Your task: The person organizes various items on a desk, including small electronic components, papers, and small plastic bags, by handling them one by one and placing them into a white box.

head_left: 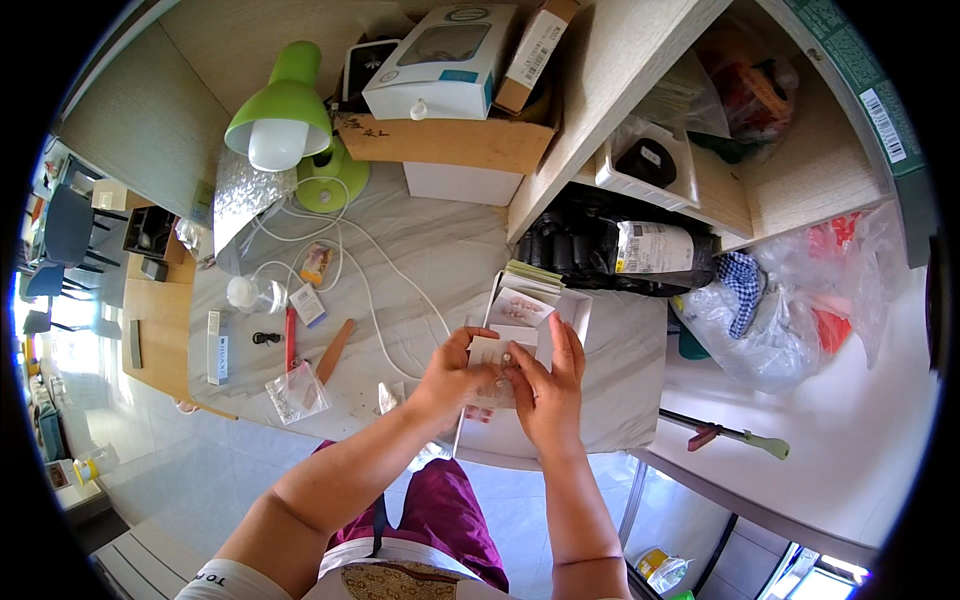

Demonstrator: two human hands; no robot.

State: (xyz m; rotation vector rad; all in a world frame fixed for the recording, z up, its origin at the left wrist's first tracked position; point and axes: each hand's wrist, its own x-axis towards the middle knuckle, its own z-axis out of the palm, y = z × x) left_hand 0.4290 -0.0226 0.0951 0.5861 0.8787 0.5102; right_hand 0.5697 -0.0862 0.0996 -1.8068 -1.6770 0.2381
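A thin pale card point(489, 352) with small, glossy pieces on it is between my two hands, over a white open box point(572, 312). My left hand point(447, 382) grips the card's left side, fingers closed. At the right edge my right hand point(550, 395) holds the same card, its thumb bent over the front near a small shiny piece. What the small pieces are is too fine to make out. Behind the card, several similar cards point(527, 288) stand upright in the box, the front one bearing pinkish pieces. Reddish pieces point(478, 413) show below the card.
A green lamp point(280, 115) and its white cable stand at the back left. Left on the marbled table are a clear bottle point(250, 294), a red stick point(291, 340), a brown file point(335, 350) and a small plastic bag point(297, 393). Black-wrapped packages point(600, 240) lie back right.
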